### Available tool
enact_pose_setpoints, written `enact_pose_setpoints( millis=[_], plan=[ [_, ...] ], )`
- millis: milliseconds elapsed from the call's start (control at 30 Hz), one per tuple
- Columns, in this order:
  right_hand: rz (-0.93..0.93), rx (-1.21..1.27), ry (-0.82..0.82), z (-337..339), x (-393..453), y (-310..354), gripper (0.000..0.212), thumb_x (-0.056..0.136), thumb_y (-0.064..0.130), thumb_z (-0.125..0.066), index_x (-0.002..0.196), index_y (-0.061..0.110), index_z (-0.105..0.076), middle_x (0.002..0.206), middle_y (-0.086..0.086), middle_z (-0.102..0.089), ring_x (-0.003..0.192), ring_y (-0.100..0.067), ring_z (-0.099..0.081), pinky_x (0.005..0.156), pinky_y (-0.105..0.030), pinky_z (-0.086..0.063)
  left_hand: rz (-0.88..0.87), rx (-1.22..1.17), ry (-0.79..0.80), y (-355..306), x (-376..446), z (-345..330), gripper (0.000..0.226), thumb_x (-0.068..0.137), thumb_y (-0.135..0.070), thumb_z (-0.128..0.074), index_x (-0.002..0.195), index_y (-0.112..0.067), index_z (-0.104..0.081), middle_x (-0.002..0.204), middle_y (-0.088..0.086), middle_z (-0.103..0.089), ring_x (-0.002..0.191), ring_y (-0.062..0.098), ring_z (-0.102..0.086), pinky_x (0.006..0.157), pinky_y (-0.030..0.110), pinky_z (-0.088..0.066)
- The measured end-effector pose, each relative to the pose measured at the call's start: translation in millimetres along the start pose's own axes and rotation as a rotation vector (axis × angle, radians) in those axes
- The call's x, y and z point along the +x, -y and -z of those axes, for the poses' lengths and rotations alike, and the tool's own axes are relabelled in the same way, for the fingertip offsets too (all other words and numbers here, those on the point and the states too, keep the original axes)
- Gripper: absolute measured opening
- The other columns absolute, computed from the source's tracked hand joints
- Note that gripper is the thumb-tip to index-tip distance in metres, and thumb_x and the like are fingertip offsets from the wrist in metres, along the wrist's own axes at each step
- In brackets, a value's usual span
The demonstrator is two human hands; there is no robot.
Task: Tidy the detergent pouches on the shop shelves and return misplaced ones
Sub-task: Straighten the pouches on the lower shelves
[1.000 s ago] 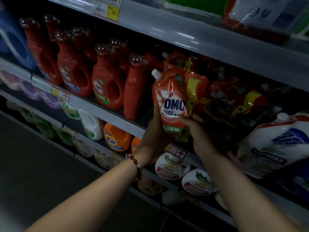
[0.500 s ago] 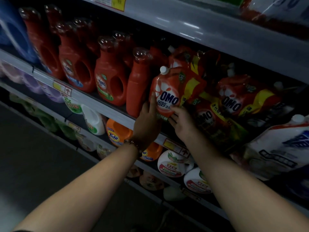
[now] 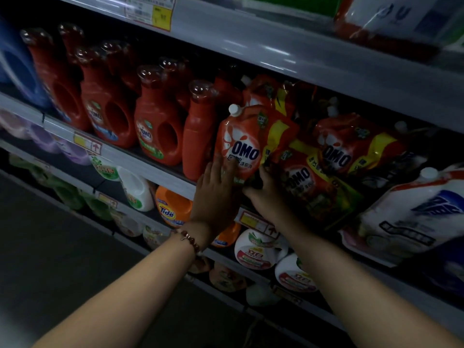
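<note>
Closest to me are both forearms, reaching up and fwd to the middle shelf. My left hand (image 3: 216, 194), w/ a beaded bracelet (image 3: 190, 239) at the wrist, lies flat: fingers straight and together, pressing the lower left face of the red OMO pouch (image 3: 241, 144). My right hand (image 3: 266, 194) is at the pouch's bottom right corner, fingers curled in; looks like a pinch on the base edge, but it's dark there and I can't tell how much is really held.

The pouch stands upright at the shelf's front edge (image 3: 155, 169), white cap (image 3: 234, 109) at top left, label facing out, just right of the red OMO bottle (image 3: 198, 136) that ends the bottle row. Judging by that, this one is about placed: it only needs a last nudge back and square, then release.

Behind and right of it, the rest is not done. A second OMO pouch (image 3: 303, 187) leans over, tilted, touching the first; a third (image 3: 351, 144) lies slumped further right; more sit behind, too dark to count. Those still want standing up and fronting.

Far right, a white-and-blue pouch (image 3: 416, 212) of another brand lies on its side against the red ones. Could be misplaced, or its own section; no way to tell from here.

Rough call: one pouch nearly sorted, most of the row left.
</note>
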State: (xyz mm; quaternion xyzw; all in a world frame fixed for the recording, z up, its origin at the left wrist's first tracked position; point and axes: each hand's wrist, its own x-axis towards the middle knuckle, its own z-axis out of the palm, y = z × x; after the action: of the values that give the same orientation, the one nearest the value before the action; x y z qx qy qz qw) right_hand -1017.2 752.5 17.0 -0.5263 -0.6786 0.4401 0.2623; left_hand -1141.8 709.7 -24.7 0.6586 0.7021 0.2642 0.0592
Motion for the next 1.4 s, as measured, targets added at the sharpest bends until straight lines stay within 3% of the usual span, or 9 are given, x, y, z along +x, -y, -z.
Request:
enact_pose_setpoints(
  millis=[100, 167, 333, 567, 933, 1067, 1200, 1267, 1400],
  plan=[
    [0.181, -0.534, -0.022, 14, -27, -16, 0.07, 0.099, 0.025, -0.055, 0.156, 0.017, -0.016, 0.163, 0.001, -0.013, 0.149, -0.017, -0.01, 0.118, -0.029, -0.016, -0.005, 0.03, 0.069, -7, -10, 5, 0.08, 0.098, -0.039, -0.053, 0.159, -0.023, -0.003, 0.166, 0.012, -0.007, 0.152, 0.036, -0.003, 0.122, 0.049, -0.012],
    [0.175, -0.726, -0.032, 25, -39, -26, 0.071, 0.099, 0.033, -0.052, 0.157, 0.016, -0.013, 0.165, -0.003, -0.001, 0.151, -0.022, 0.002, 0.122, -0.038, -0.007, -0.004, 0.077, 0.134, -10, -17, 4, 0.079, 0.099, -0.043, -0.048, 0.158, -0.029, 0.004, 0.167, 0.005, 0.004, 0.153, 0.031, 0.007, 0.123, 0.045, -0.004],
    [0.058, -0.82, -0.006, 55, -62, -27, 0.07, 0.102, 0.037, -0.044, 0.157, 0.024, -0.003, 0.164, 0.006, 0.01, 0.149, -0.016, 0.015, 0.122, -0.036, -0.002, -0.053, 0.073, 0.188, -29, -31, -3, 0.073, 0.1, -0.049, -0.044, 0.159, -0.032, -0.003, 0.166, 0.0, 0.008, 0.153, 0.029, 0.008, 0.123, 0.041, 0.001],
    [-0.109, -0.875, 0.073, 71, -91, -20, 0.076, 0.101, 0.044, -0.041, 0.156, 0.026, 0.008, 0.161, 0.009, 0.021, 0.147, -0.015, 0.023, 0.121, -0.035, 0.006, -0.159, 0.061, 0.268, -53, -38, -18, 0.079, 0.1, -0.051, -0.044, 0.157, -0.033, 0.007, 0.162, -0.003, 0.022, 0.151, 0.023, 0.02, 0.124, 0.04, 0.005],
    [-0.145, -0.835, -0.011, 91, -111, -36, 0.078, 0.1, 0.045, -0.043, 0.156, 0.024, 0.007, 0.164, 0.003, 0.012, 0.15, -0.018, 0.012, 0.121, -0.034, 0.005, -0.223, 0.066, 0.363, -86, -39, -19, 0.077, 0.101, -0.053, -0.04, 0.157, -0.032, 0.01, 0.164, -0.002, 0.02, 0.151, 0.024, 0.017, 0.124, 0.039, 0.002],
    [-0.141, -0.711, -0.096, 98, -93, -48, 0.074, 0.097, 0.04, -0.048, 0.156, 0.025, -0.006, 0.164, 0.003, -0.005, 0.15, -0.024, -0.006, 0.121, -0.042, -0.014, -0.261, 0.073, 0.387, -93, -40, -18, 0.078, 0.101, -0.051, -0.042, 0.157, -0.032, 0.007, 0.165, -0.002, 0.018, 0.152, 0.024, 0.016, 0.124, 0.04, 0.0],
    [0.092, -0.53, -0.3, 91, -65, -63, 0.061, 0.095, 0.03, -0.057, 0.15, 0.022, -0.032, 0.156, 0.0, -0.033, 0.143, -0.024, -0.031, 0.114, -0.04, -0.033, -0.277, 0.097, 0.392, -95, -41, -16, 0.077, 0.1, -0.05, -0.043, 0.158, -0.032, 0.005, 0.165, -0.002, 0.015, 0.152, 0.026, 0.013, 0.124, 0.042, -0.001],
    [0.135, -0.535, -0.363, 89, -48, -65, 0.067, 0.093, 0.025, -0.06, 0.152, 0.02, -0.029, 0.156, -0.005, -0.033, 0.142, -0.026, -0.032, 0.113, -0.043, -0.035, -0.273, 0.126, 0.394, -97, -40, -15, 0.077, 0.1, -0.051, -0.042, 0.159, -0.031, 0.004, 0.166, -0.001, 0.014, 0.153, 0.026, 0.011, 0.124, 0.043, -0.002],
    [-0.005, -0.719, -0.425, 94, -19, -61, 0.076, 0.091, 0.029, -0.062, 0.153, 0.015, -0.02, 0.156, -0.013, -0.03, 0.141, -0.033, -0.033, 0.109, -0.046, -0.038, -0.251, 0.163, 0.386, -103, -37, -13, 0.076, 0.101, -0.049, -0.043, 0.159, -0.031, 0.003, 0.166, -0.001, 0.012, 0.153, 0.026, 0.01, 0.124, 0.044, -0.003]
  ],
)
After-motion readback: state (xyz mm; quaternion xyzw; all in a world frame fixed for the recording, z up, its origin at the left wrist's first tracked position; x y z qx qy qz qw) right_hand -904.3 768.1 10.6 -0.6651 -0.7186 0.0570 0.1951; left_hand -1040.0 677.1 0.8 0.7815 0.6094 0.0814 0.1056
